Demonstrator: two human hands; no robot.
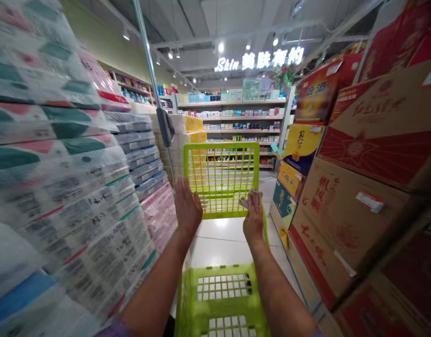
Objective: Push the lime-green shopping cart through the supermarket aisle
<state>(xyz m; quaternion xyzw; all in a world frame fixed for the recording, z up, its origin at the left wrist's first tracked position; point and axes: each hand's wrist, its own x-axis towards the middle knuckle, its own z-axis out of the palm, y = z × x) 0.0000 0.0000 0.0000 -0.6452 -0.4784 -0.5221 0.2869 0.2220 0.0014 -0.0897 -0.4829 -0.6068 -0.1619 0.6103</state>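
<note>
Cloth point(244, 202) blurred in right hand point(253, 219), green cart point(222, 307) cropped

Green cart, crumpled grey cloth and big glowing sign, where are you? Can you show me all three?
Green cart point(221, 307): head view, on the solid strip between its lower grids.
Crumpled grey cloth point(244, 202): head view, on its left end.
Glowing sign point(259, 59): head view, on its middle letters.

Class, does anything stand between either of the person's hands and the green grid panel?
Nothing visible stands between the left hand and the green grid panel. For the right hand, the only possible obstacle is the crumpled cloth it holds, which overlaps the panel.
</note>
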